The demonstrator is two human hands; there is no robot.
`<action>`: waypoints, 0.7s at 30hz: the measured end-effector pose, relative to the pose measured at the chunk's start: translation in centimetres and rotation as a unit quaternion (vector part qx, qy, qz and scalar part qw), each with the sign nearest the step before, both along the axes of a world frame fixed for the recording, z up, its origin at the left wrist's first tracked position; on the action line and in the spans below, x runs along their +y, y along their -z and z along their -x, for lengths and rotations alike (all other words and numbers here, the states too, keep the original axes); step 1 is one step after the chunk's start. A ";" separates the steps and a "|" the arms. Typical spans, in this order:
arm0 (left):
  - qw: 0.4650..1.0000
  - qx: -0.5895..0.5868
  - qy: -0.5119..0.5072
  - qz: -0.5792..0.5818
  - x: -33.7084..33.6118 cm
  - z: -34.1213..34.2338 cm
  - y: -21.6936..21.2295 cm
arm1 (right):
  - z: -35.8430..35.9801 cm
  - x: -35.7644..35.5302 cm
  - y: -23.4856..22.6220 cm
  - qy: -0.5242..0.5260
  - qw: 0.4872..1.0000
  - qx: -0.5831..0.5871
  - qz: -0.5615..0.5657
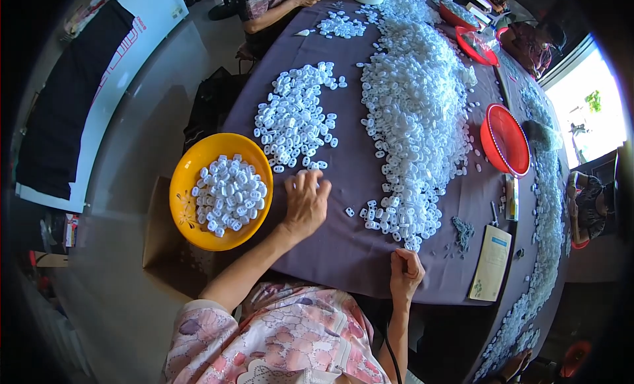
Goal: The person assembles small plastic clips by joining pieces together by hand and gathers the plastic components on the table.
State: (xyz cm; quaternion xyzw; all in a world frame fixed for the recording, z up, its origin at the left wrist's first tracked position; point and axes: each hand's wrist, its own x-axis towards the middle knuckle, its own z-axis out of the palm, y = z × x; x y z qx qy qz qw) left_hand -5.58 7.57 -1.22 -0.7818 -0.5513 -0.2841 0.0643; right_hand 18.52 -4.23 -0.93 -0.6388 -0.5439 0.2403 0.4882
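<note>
At far left, a yellow bowl [221, 191] of small white plastic pieces sits at the table [350, 245] edge. Your left hand [306, 200] lies palm-down, fingers loosely curled over pieces at the near edge of the smaller white pile [295, 116]. Right of it, your right hand [404, 272] is closed near the large pile [415, 113]; its contents cannot be seen.

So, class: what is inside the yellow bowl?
The yellow bowl holds a heap of small white plastic pieces, piled over its middle. The bowl's bottom under the heap is covered; only its rim and inner wall show.
</note>
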 end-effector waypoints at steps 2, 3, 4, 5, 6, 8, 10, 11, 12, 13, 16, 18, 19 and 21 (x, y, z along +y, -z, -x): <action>0.998 0.005 -0.049 -0.028 1.5 0.2 0.3 | 0.1 0.0 0.0 0.000 1.000 0.002 0.000; 0.997 0.003 -0.068 -0.038 2.1 0.2 0.2 | 0.1 0.0 0.0 0.001 1.000 0.005 0.002; 0.996 0.010 -0.077 -0.046 2.4 0.1 0.1 | 0.1 0.0 0.0 0.002 1.000 0.004 0.001; 0.996 0.009 -0.077 -0.047 2.3 -0.2 -0.1 | 0.1 -0.1 0.1 0.000 1.000 0.004 0.001; 0.998 -0.006 -0.054 -0.033 2.0 -0.5 -0.7 | 0.1 0.0 0.1 0.000 1.000 0.004 0.001; 0.998 -0.057 -0.010 -0.002 0.9 -1.9 -0.9 | 0.1 -0.1 0.1 0.001 1.000 0.006 0.003; 0.994 -0.086 0.061 0.028 -0.6 -3.0 -0.9 | 0.1 -0.1 0.1 0.002 1.000 0.009 0.004; 0.991 -0.097 0.088 0.030 -1.2 -3.6 -0.8 | 0.1 -0.1 0.2 0.002 1.000 0.001 -0.002; 0.988 -0.105 0.098 0.056 -1.8 -3.9 -0.9 | 0.0 -0.2 0.3 0.002 1.000 -0.006 -0.007; 0.988 -0.105 0.101 0.055 -2.1 -4.1 -0.8 | 0.1 -0.1 0.2 0.004 1.000 -0.006 -0.008; 0.986 -0.099 0.123 0.059 -2.7 -4.6 -0.3 | 0.2 0.0 -0.2 0.003 1.000 -0.025 -0.011; 0.980 -0.100 0.158 0.071 -3.1 -4.9 -0.1 | 0.1 0.0 -0.3 -0.002 1.000 -0.012 0.001; 0.980 -0.091 0.163 0.071 -3.0 -4.8 -0.2 | 0.1 -0.1 -0.2 0.002 1.000 -0.010 0.000; 0.978 -0.106 0.164 0.078 -2.7 -4.9 -0.2 | -0.1 0.0 -0.1 -0.006 1.000 -0.020 0.011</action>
